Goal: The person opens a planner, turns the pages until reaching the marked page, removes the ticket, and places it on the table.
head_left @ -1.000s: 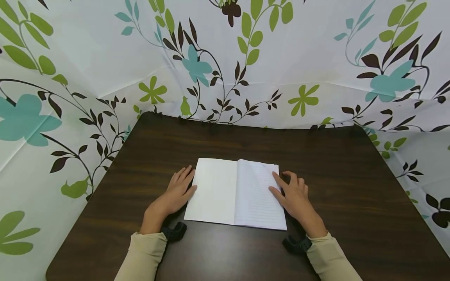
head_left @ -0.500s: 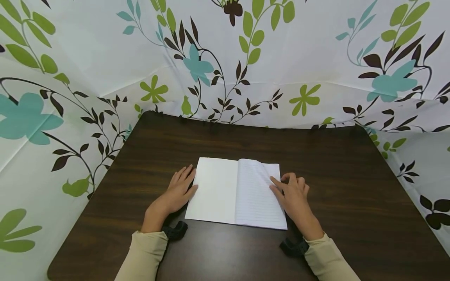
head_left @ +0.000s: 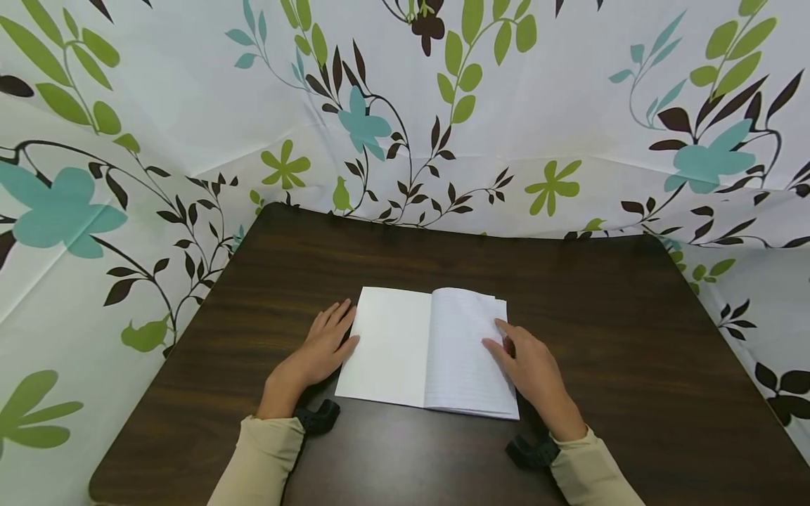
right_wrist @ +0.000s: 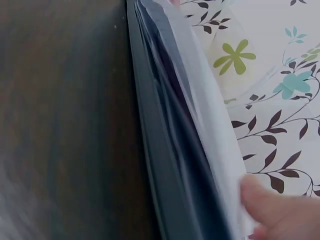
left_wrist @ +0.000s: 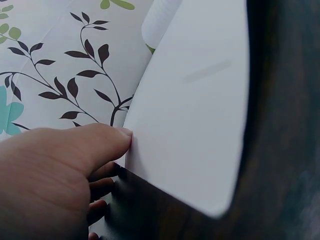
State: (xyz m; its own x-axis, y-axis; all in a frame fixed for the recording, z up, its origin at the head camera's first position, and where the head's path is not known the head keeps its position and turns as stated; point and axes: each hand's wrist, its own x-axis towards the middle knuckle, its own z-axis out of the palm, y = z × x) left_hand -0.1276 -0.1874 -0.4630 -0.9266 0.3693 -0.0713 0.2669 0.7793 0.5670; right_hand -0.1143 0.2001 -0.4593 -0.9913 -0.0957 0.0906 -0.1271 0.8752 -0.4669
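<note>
An open notebook lies on the table, its blank left page (head_left: 389, 348) flat and its lined right page (head_left: 465, 358) bowed up. My left hand (head_left: 310, 358) rests at the left edge, fingers straight on the table; in the left wrist view, the thumb of the left hand (left_wrist: 55, 160) touches the blank page (left_wrist: 195, 105). At the right edge, my right hand (head_left: 538, 369) pinches paper. In the right wrist view, the thumb of the right hand (right_wrist: 285, 210) lies on the raised page (right_wrist: 215, 135), a fingertip partly visible below it, and gaps show between the sheets.
The dark wooden table (head_left: 443, 260) extends around the notebook. A white cloth (head_left: 550, 84) with green, blue and brown plant prints hangs behind and at both sides. A black wrist strap (head_left: 319, 418) is on the left wrist, another (head_left: 530, 453) on the right.
The right hand's fingers have shifted at the page edge, and the raised fold near the top right corner has smoothed into a broader curve. My left hand keeps its place beside the notebook.
</note>
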